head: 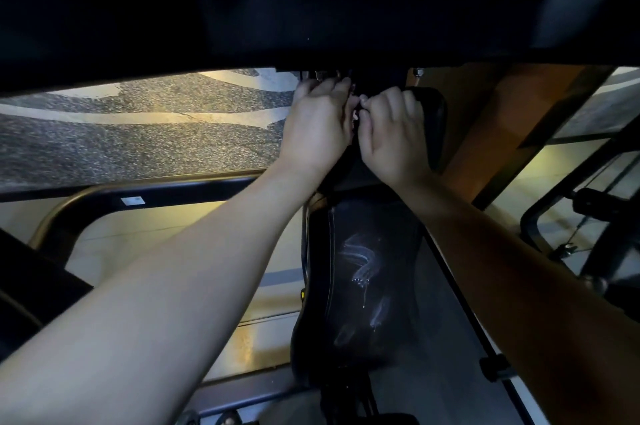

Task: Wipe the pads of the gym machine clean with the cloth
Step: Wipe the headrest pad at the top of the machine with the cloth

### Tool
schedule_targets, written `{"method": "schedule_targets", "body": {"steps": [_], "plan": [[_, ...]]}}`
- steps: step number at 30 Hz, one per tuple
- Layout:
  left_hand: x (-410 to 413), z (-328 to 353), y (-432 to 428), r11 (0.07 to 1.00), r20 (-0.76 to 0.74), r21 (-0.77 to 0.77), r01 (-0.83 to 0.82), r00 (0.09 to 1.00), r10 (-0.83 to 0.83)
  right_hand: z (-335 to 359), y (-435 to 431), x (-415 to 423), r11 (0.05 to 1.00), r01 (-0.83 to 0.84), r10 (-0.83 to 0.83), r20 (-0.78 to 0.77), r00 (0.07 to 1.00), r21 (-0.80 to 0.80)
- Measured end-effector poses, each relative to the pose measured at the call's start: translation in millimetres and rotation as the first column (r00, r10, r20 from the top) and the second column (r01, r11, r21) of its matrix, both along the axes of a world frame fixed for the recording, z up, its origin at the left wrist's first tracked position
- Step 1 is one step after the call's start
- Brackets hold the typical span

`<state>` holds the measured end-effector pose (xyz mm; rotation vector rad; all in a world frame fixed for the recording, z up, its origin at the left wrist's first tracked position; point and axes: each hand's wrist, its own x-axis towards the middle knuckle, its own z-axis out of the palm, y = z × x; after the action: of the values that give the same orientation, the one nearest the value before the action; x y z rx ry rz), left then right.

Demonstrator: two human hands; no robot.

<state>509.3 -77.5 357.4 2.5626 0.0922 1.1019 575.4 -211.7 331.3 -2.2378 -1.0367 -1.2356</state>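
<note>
Across the top of the view, a long dark upper pad [311, 19] is seen from edge to edge, too dim for any wiping marks to be judged; below it at the left, speckled grey flooring [138, 144] with pale bands is shown, and pale tiles [242, 331] lie nearer; an orange-brown panel [502, 120] is seen at the right, with cables and dark machine parts beyond it; a black frame tube [166, 194] bearing a small white label is crossed by the left forearm.

Lower centre, the seat pad [363, 286] is marked with wet streaks and a few drips, so it is judged to be already wetted or wiped; the upper pad and the small side pad [431, 123] are judged to be left.

Just under the upper pad, the left hand [317, 127] and the right hand [393, 137] are held close together with fingers curled; what is gripped cannot be told; the cloth cannot be picked out, and is perhaps hidden between them.
</note>
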Motion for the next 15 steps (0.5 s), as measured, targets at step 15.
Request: {"method": "schedule_targets", "body": {"steps": [15], "plan": [[-36, -27, -4, 0.828, 0.071, -0.561, 0.015, 0.997, 0.030, -16, 5, 12, 1.000, 0.005, -0.009, 0.164, 0.986, 0.027]]}}
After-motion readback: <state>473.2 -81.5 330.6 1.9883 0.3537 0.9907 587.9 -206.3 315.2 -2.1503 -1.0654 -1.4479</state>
